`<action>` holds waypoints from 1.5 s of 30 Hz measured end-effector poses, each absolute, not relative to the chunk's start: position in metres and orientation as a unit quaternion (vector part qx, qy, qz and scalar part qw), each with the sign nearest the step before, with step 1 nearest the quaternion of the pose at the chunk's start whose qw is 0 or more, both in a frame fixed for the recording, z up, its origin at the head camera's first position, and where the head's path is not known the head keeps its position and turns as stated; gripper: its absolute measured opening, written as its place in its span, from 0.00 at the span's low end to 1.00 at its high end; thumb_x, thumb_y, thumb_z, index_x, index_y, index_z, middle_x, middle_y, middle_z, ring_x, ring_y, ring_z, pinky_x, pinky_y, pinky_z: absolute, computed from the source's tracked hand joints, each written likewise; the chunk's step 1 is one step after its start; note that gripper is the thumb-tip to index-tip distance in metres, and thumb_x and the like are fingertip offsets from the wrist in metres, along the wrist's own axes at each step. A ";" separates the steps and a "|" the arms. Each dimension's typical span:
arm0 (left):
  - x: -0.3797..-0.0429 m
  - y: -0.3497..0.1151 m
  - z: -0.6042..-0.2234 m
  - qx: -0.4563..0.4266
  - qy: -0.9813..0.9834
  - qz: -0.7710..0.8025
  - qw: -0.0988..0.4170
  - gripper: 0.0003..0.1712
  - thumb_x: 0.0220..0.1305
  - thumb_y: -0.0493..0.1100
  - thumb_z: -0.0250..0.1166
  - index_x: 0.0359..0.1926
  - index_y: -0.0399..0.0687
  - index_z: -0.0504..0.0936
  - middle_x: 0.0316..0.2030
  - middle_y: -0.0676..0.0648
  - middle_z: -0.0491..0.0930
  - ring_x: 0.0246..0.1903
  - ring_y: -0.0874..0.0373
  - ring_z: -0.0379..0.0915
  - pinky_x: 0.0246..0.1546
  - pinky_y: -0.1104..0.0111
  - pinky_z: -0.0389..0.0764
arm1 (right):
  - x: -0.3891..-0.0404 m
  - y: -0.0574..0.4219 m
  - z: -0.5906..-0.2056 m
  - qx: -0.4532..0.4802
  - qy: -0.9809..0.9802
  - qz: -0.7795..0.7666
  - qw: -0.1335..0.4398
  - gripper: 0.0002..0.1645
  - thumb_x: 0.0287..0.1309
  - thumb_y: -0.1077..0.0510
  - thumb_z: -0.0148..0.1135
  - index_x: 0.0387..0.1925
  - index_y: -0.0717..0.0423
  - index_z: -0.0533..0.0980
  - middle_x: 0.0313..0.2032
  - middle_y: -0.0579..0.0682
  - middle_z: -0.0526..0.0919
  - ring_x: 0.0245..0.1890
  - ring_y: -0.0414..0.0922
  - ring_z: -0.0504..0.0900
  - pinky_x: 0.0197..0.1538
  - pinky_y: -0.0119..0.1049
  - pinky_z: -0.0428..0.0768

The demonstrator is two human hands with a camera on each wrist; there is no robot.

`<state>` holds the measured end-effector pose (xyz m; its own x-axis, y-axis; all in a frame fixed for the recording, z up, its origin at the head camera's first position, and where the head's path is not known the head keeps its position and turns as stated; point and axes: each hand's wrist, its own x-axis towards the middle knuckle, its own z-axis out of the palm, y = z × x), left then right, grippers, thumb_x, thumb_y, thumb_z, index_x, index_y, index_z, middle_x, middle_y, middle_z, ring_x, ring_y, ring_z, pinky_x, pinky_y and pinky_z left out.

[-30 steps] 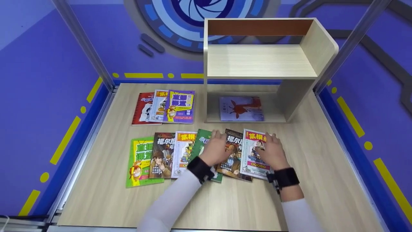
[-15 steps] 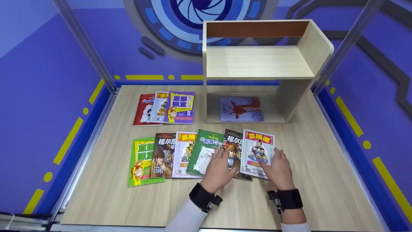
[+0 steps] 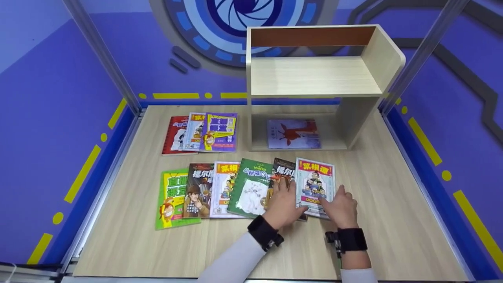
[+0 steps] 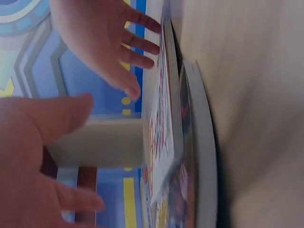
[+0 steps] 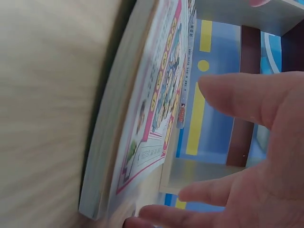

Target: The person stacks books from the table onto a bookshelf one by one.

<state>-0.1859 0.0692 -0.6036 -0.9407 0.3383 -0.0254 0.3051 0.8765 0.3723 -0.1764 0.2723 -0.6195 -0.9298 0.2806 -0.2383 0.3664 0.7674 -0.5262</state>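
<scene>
My left hand [image 3: 283, 206] hovers over or lightly touches a dark brown comic-style book [image 3: 286, 168], fingers spread. This book lies partly under a white book with a red title band [image 3: 314, 184]. At the white book's lower right edge is my right hand [image 3: 342, 208], its thumb over the cover corner and its fingers beyond the side. The right wrist view shows the right hand's thumb [image 5: 237, 95] standing apart from the white book [image 5: 152, 109]. Left of my hands, a green spiral-look book [image 3: 251, 184] lies flat. Neither hand holds anything.
Further left in the overlapping row lie a white book [image 3: 226, 188], a brown book [image 3: 200, 192] and a lime-green book [image 3: 173, 212]. Behind them are a red book [image 3: 173, 135] and a purple book [image 3: 220, 133]. A wooden shelf [image 3: 314, 76] holds a giraffe-cover book [image 3: 292, 133].
Both hands first drew back toward the near edge. Then my left hand moved right, off the green book to the brown one. My right hand slid off the white book's cover to its lower right edge.
</scene>
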 end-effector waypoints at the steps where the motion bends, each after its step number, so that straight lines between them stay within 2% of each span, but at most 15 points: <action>1: -0.187 0.073 -0.604 0.160 0.971 0.173 0.039 0.57 0.64 0.71 0.70 0.79 0.38 0.65 0.76 0.28 0.64 0.74 0.34 0.64 0.72 0.53 0.76 | -0.177 0.272 -0.620 0.176 0.937 -0.291 0.073 0.59 0.68 0.40 0.65 0.77 0.80 0.51 0.65 0.85 0.65 0.64 0.81 0.68 0.64 0.69 0.75; 3: -0.190 0.081 -0.605 0.151 0.975 0.160 0.027 0.57 0.64 0.72 0.69 0.77 0.35 0.68 0.70 0.29 0.71 0.67 0.37 0.71 0.65 0.57 0.80 | -0.179 0.270 -0.622 0.183 0.938 -0.286 0.072 0.56 0.68 0.40 0.65 0.74 0.82 0.56 0.61 0.84 0.66 0.61 0.79 0.69 0.59 0.67 0.77; 5: -0.194 0.087 -0.606 0.151 0.977 0.150 0.015 0.56 0.65 0.73 0.68 0.75 0.33 0.70 0.66 0.30 0.76 0.63 0.40 0.74 0.61 0.58 0.79 | -0.181 0.270 -0.624 0.187 0.938 -0.283 0.070 0.53 0.67 0.39 0.64 0.69 0.83 0.62 0.57 0.82 0.67 0.57 0.77 0.71 0.54 0.64 0.78; 8: -0.197 0.095 -0.608 0.151 0.977 0.152 0.025 0.56 0.66 0.73 0.66 0.75 0.32 0.70 0.63 0.30 0.79 0.62 0.40 0.75 0.60 0.58 0.80 | -0.182 0.269 -0.625 0.188 0.939 -0.282 0.065 0.50 0.67 0.39 0.64 0.64 0.84 0.67 0.54 0.79 0.68 0.52 0.75 0.73 0.49 0.60 0.78; 10: -0.197 0.099 -0.609 0.153 0.975 0.154 0.038 0.56 0.66 0.73 0.65 0.75 0.33 0.69 0.65 0.28 0.78 0.65 0.37 0.75 0.64 0.57 0.80 | -0.183 0.268 -0.625 0.189 0.938 -0.284 0.063 0.50 0.66 0.38 0.63 0.62 0.84 0.69 0.53 0.78 0.69 0.49 0.72 0.75 0.47 0.59 0.79; 15: -0.193 0.105 -0.612 0.163 0.971 0.164 0.061 0.54 0.66 0.71 0.67 0.76 0.35 0.70 0.62 0.30 0.82 0.66 0.37 0.76 0.69 0.56 0.76 | -0.187 0.266 -0.622 0.202 0.931 -0.297 0.066 0.50 0.67 0.35 0.62 0.61 0.83 0.70 0.52 0.76 0.71 0.41 0.62 0.78 0.44 0.55 0.81; 18: -0.192 0.106 -0.613 0.167 0.970 0.166 0.064 0.53 0.66 0.71 0.67 0.76 0.36 0.70 0.59 0.34 0.86 0.64 0.40 0.78 0.70 0.55 0.73 | -0.189 0.266 -0.620 0.214 0.921 -0.315 0.078 0.51 0.67 0.34 0.61 0.61 0.82 0.70 0.53 0.75 0.70 0.40 0.59 0.75 0.43 0.51 0.80; 21: -0.191 0.106 -0.611 0.158 0.966 0.190 0.073 0.54 0.67 0.72 0.65 0.77 0.35 0.69 0.61 0.34 0.85 0.66 0.39 0.76 0.71 0.54 0.72 | -0.191 0.268 -0.619 0.226 0.912 -0.329 0.094 0.51 0.67 0.34 0.61 0.62 0.81 0.70 0.52 0.73 0.70 0.40 0.58 0.74 0.40 0.47 0.79; 24: -0.191 0.104 -0.610 0.139 0.957 0.243 0.076 0.54 0.68 0.72 0.64 0.76 0.33 0.70 0.61 0.34 0.84 0.67 0.37 0.77 0.75 0.50 0.69 | -0.195 0.272 -0.618 0.220 0.907 -0.343 0.104 0.51 0.68 0.34 0.61 0.62 0.81 0.69 0.48 0.71 0.76 0.39 0.57 0.77 0.37 0.42 0.78; 28: -0.189 0.102 -0.613 0.108 0.931 0.341 0.076 0.47 0.69 0.66 0.68 0.71 0.31 0.74 0.61 0.31 0.84 0.64 0.34 0.78 0.73 0.46 0.71 | -0.198 0.279 -0.620 0.207 0.897 -0.370 0.122 0.50 0.70 0.35 0.59 0.64 0.82 0.65 0.40 0.65 0.82 0.35 0.54 0.83 0.32 0.39 0.78; 31: -0.186 0.102 -0.618 0.088 0.915 0.385 0.086 0.46 0.69 0.61 0.69 0.71 0.28 0.72 0.64 0.27 0.79 0.66 0.32 0.75 0.71 0.45 0.75 | -0.196 0.283 -0.624 0.212 0.895 -0.370 0.133 0.50 0.74 0.38 0.55 0.68 0.84 0.60 0.42 0.67 0.82 0.38 0.55 0.83 0.38 0.43 0.80; 36: -0.183 0.102 -0.619 0.062 0.903 0.410 0.112 0.51 0.68 0.62 0.70 0.77 0.30 0.66 0.72 0.25 0.70 0.73 0.31 0.67 0.73 0.43 0.72 | -0.190 0.287 -0.632 0.206 0.896 -0.379 0.105 0.48 0.78 0.46 0.49 0.73 0.86 0.49 0.56 0.82 0.77 0.50 0.66 0.83 0.54 0.57 0.81; 38: -0.182 0.101 -0.617 0.058 0.900 0.417 0.115 0.51 0.68 0.62 0.70 0.77 0.32 0.65 0.73 0.26 0.69 0.74 0.31 0.66 0.74 0.42 0.71 | -0.189 0.287 -0.635 0.202 0.896 -0.387 0.085 0.46 0.79 0.48 0.47 0.73 0.86 0.49 0.60 0.85 0.74 0.55 0.71 0.81 0.58 0.61 0.80; 40: -0.182 0.101 -0.615 0.058 0.896 0.426 0.111 0.50 0.67 0.60 0.71 0.77 0.32 0.66 0.72 0.26 0.70 0.72 0.30 0.67 0.73 0.41 0.72 | -0.187 0.287 -0.637 0.198 0.898 -0.388 0.060 0.42 0.80 0.50 0.47 0.71 0.85 0.53 0.59 0.86 0.75 0.56 0.73 0.81 0.59 0.64 0.79; 45: -0.183 0.098 -0.614 0.046 0.880 0.465 0.084 0.47 0.67 0.56 0.71 0.76 0.32 0.68 0.66 0.29 0.73 0.65 0.32 0.74 0.69 0.44 0.77 | -0.186 0.286 -0.637 0.191 0.897 -0.399 -0.004 0.30 0.81 0.51 0.50 0.65 0.76 0.62 0.50 0.79 0.81 0.49 0.68 0.83 0.54 0.62 0.79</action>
<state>-0.1829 0.0981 -0.6141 -0.9817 0.1590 -0.1046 0.0033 0.5639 0.8259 -0.1859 0.2864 -0.6369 -0.9270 0.3455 -0.1456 0.3396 0.6091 -0.7167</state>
